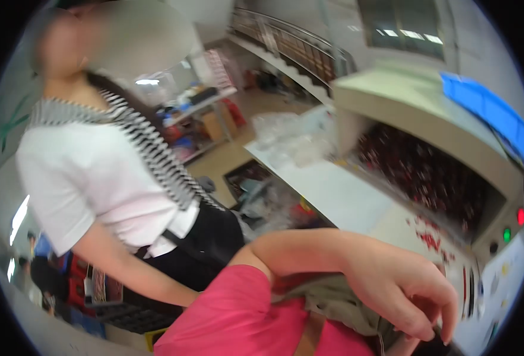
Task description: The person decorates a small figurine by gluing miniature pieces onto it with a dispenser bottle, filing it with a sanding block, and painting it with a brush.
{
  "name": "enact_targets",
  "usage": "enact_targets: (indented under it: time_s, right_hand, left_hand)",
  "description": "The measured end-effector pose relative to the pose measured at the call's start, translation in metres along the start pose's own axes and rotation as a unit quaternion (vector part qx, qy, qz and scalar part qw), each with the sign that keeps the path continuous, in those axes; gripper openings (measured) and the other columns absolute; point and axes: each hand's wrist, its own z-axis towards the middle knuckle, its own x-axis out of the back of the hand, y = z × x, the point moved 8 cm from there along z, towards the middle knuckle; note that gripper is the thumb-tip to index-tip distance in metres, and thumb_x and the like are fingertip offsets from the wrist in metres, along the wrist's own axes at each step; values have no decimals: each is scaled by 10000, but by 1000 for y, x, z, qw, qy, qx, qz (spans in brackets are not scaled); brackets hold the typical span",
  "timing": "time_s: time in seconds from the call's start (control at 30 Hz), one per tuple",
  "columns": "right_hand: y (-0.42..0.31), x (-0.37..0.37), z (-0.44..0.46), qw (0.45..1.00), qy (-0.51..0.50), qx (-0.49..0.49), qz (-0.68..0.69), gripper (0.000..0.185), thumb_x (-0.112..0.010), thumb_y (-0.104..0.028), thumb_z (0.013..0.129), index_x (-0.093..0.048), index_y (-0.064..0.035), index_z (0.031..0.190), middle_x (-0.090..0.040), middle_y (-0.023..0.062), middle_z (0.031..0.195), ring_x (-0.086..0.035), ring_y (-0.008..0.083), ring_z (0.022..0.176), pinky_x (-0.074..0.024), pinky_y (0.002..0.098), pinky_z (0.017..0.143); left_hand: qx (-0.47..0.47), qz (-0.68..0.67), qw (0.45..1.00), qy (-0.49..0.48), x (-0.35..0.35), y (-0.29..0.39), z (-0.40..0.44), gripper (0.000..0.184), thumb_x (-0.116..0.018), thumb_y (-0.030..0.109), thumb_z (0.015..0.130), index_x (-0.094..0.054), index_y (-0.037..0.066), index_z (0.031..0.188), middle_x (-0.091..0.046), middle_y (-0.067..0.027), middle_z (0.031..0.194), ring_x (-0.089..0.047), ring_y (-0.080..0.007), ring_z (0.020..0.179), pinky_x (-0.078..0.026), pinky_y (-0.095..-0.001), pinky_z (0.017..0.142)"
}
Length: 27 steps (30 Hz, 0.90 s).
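My left hand (pixel 401 293) reaches across the lower right from a pink sleeve (pixel 220 314). Its fingers curl downward and its thumb bends in close to them; what they hold, if anything, is hidden. Just beneath it a small patch of skin shows at the bottom edge, perhaps part of my right hand, whose fingers I cannot make out. Olive-grey cloth (pixel 333 302) lies under my forearm. Beyond my hand, small red pieces (pixel 431 240) are scattered on a pale work surface (pixel 345 199).
A person in a white top (pixel 113 172) stands close at the left. A beige machine (pixel 416 101) with a dark opening full of reddish pieces stands at the right, a blue crate (pixel 487 113) on top. Clear plastic bags (pixel 297 136) lie on the surface's far end.
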Motion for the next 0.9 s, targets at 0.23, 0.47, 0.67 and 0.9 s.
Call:
enact_targets:
  time_s: [0.23, 0.47, 0.67, 0.9]
  right_hand:
    - [-32, 6, -6, 998, 56, 0, -24, 111, -647, -77, 860, -557, -13, 872, -496, -5, 719, -410, 75, 644, -369, 232, 582]
    - [-32, 7, -5, 997, 55, -54, 0, 107, -678, -54, 827, -581, -27, 862, -555, 41, 734, -492, 113, 623, -405, 246, 570]
    - [-34, 8, -2, 996, 61, -53, -37, 110, -690, -64, 813, -591, -32, 850, -569, 56, 748, -511, 137, 620, -407, 266, 553]
    - [-32, 7, -2, 994, 60, -64, -59, 126, -705, -50, 795, -588, -31, 839, -577, 66, 760, -535, 151, 628, -408, 276, 540]
  left_hand:
    - [79, 126, 983, -106, 12, -71, 0, 311, -588, 206, 900, -597, 1, 1134, -655, -143, 903, -627, -262, 829, -487, -339, 749]
    - [256, 204, 945, 9, 109, -167, -12, 350, -559, 234, 938, -569, 42, 1230, -644, -72, 934, -611, -156, 848, -482, -305, 775]
    - [191, 323, 865, 334, 265, -200, -15, 341, -624, 183, 887, -594, 64, 1205, -619, -100, 999, -606, -165, 910, -488, -305, 826]
    - [263, 642, 613, 378, 350, -230, 13, 462, -682, 285, 790, -593, 152, 1224, -594, -128, 1168, -512, -308, 1171, -396, -433, 1024]
